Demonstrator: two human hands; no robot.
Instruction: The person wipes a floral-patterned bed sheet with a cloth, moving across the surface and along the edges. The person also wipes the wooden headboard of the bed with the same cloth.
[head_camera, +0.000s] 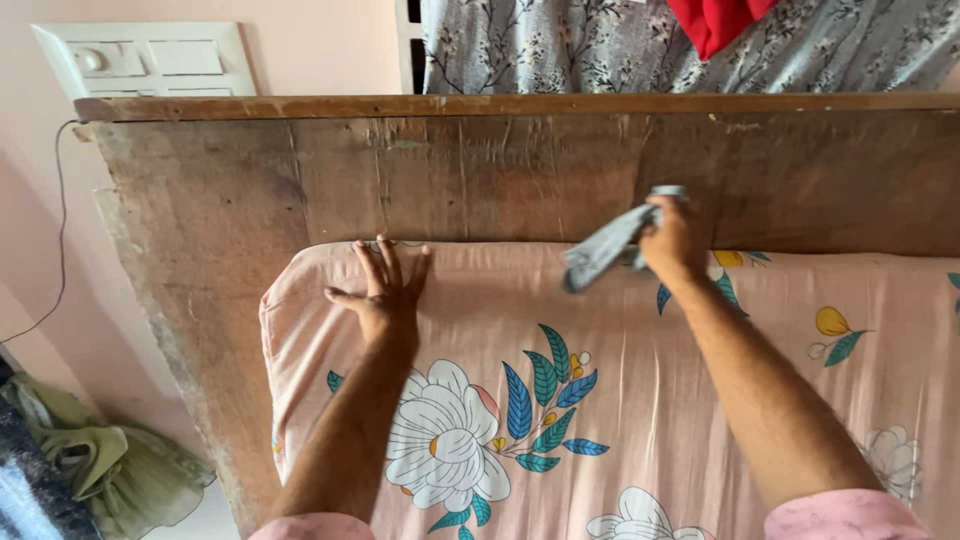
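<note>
I've got the left hand (385, 290) flat, fingers (378, 262) spread on the floral pink sheet (620, 400) as if bracing, while the right hand (672, 240) clenches a grey cloth (606, 246) against the wooden headboard (480, 180) just beyond its fingertips, seemingly to wipe

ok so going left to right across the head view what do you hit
green cloth heap → wall switch plate → left hand flat on the floral sheet → grey rag → right hand gripping it
</note>
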